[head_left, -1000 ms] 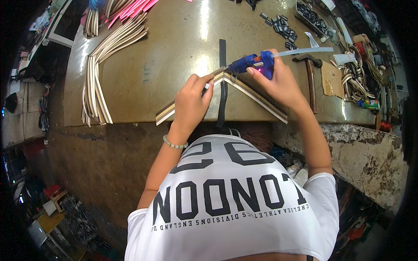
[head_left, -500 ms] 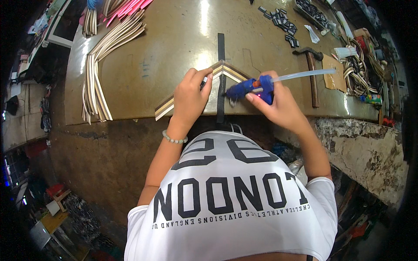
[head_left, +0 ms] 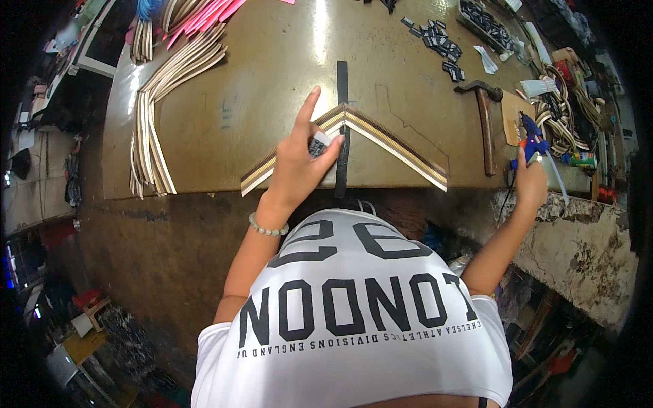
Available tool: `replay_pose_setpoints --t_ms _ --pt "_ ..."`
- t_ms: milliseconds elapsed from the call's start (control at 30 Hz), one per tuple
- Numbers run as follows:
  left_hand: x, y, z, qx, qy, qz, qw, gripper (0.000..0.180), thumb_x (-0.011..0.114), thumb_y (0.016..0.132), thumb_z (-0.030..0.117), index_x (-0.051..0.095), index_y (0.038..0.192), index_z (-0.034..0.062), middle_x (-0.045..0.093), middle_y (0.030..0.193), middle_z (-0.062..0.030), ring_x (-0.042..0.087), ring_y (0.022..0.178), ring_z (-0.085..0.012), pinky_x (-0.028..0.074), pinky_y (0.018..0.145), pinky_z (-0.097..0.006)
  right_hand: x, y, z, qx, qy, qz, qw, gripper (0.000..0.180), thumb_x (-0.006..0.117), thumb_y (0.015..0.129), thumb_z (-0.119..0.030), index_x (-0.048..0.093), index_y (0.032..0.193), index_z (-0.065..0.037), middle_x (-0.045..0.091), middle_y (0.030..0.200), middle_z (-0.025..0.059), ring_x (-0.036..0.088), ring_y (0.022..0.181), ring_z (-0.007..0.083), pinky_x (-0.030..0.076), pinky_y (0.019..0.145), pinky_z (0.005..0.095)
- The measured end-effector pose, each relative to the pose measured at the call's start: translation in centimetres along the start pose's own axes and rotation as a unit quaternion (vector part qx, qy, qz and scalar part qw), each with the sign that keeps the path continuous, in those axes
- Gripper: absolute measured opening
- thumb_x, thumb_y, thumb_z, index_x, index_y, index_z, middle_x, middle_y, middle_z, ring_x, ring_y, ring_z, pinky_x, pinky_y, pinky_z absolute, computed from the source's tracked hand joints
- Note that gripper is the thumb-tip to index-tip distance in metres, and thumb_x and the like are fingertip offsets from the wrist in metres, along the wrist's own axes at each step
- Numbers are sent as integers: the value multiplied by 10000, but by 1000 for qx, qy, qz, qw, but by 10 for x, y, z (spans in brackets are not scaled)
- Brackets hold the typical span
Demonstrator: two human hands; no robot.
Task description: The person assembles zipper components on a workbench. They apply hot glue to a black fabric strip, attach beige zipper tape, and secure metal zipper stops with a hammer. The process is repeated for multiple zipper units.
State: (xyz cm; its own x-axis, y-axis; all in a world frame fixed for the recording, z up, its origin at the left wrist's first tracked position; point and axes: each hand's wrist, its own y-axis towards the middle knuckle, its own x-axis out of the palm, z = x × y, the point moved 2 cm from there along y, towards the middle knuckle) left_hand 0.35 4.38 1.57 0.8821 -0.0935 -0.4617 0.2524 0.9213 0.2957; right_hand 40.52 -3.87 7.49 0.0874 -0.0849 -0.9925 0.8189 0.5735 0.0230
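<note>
A striped strip [head_left: 401, 151] in brown, tan and cream lies bent in a wide chevron on the table. Its peak crosses a narrow black band [head_left: 343, 81] that runs straight away from me. Over the left arm of the chevron is my left hand [head_left: 298, 160], index finger raised, with a small black-and-grey label [head_left: 320, 144] gripped between the thumb and the other fingers. Far to the right, my right hand [head_left: 530, 182] grips a blue glue gun [head_left: 534, 141], whose nozzle points away over a piece of cardboard [head_left: 515, 115]. A clear glue stick [head_left: 558, 178] sticks out of its back.
A hammer [head_left: 484, 129] lies left of the cardboard. Several small black labels [head_left: 439, 39] are scattered at the back right, near a full tray [head_left: 484, 24]. Bundled striped strips [head_left: 151, 112] lie at the left, pink strips [head_left: 204, 17] behind them. Coiled strips [head_left: 561, 126] crowd the right edge.
My right hand has carried the glue gun from the chevron's middle to the cardboard at the right. My left index finger has lifted, and the label in that hand shows more.
</note>
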Motion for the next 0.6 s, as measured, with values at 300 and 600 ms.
replay_pose_setpoints --t_ms 300,600 --pt "8 10 32 26 -60 -89 994 874 759 773 26 311 1520 105 649 879 -122 604 668 -190 505 641 -321 4 -166 -177 -417 562 -213 682 176 724 855 -92 622 969 -4 598 836 43 576 722 93 463 621 233" --pt "13 0 5 -258 -406 -34 876 361 708 891 68 610 1214 -62 700 955 -87 674 806 -108 486 621 -185 16 -152 -173 -208 730 -353 547 178 706 904 -87 595 994 19 623 849 27 579 705 58 486 612 192"
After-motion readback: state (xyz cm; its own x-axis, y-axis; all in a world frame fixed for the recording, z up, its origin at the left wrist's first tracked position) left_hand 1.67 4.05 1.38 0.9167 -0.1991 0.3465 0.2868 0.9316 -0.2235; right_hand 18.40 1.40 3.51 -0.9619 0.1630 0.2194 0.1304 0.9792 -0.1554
